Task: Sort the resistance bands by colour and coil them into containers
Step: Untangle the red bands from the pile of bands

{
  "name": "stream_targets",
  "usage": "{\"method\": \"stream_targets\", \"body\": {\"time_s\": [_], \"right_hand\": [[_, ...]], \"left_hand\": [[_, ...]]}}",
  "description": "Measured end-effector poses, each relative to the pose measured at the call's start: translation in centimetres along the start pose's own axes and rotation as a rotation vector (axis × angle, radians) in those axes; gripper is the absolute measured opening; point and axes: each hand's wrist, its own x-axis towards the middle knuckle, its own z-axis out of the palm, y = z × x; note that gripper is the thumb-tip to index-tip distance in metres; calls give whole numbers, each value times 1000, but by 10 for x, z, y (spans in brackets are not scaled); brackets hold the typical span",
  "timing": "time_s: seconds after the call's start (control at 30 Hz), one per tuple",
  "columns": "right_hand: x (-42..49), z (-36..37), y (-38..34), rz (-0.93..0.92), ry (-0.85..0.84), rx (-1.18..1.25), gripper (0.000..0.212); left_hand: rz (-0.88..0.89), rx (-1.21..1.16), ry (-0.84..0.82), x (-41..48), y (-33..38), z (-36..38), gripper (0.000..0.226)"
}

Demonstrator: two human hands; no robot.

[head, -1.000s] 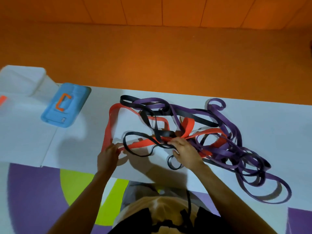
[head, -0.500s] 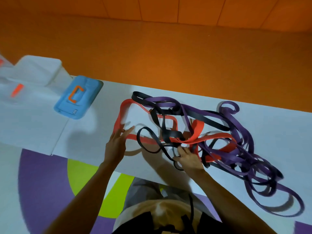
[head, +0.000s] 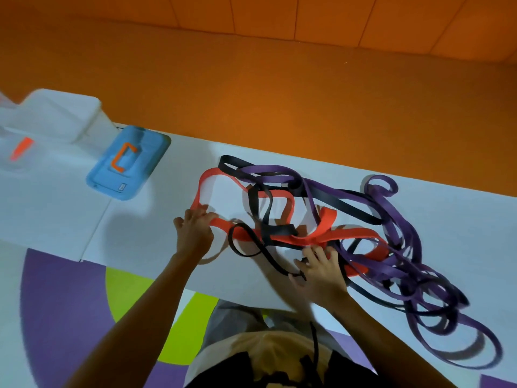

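Red rubber runs through the middle of the heap: the red band (head: 307,236) loops out to the heap's left side, and your left hand (head: 193,233) has its fingers curled round the near bend of that loop, gripping it. Your right hand (head: 321,273) lies on the near edge of the tangle, fingertips reaching onto the red band where it crosses under a thin black band (head: 268,256). The thumb sits beside that black strand's near end, but you cannot tell from here whether the hand pinches anything or only rests there.

A wider black band (head: 344,204) crosses the far part of the pile, and the purple bands (head: 391,208) sprawl to the right, one long loop trailing toward the near right edge. All of it lies knotted together on the white table (head: 461,219). Well apart to the left are a blue case (head: 128,163) with an orange bracket mark and, beyond it, a white container (head: 61,113).
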Motion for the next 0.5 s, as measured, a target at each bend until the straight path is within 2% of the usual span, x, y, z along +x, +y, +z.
{"method": "stream_targets", "body": {"time_s": [0.07,0.13,0.23,0.33,0.4,0.5], "right_hand": [[19,-1,-6,-14,107,48,25],[45,-7,-15,-7,100,121,21],[85,-16,-30,86,-43,211,46],[106,-18,-37,313,-183,333,60],[110,-17,-32,427,-205,400,54],[110,-11,-21,472,-157,483,34]], "left_hand": [[50,20,-121,3,-2,6,49],[152,54,-217,6,-1,11,48],[305,32,-330,11,7,15,48],[267,-136,-395,17,19,15,47],[223,-249,-393,18,24,17,39],[210,-470,-409,16,24,17,36]]}}
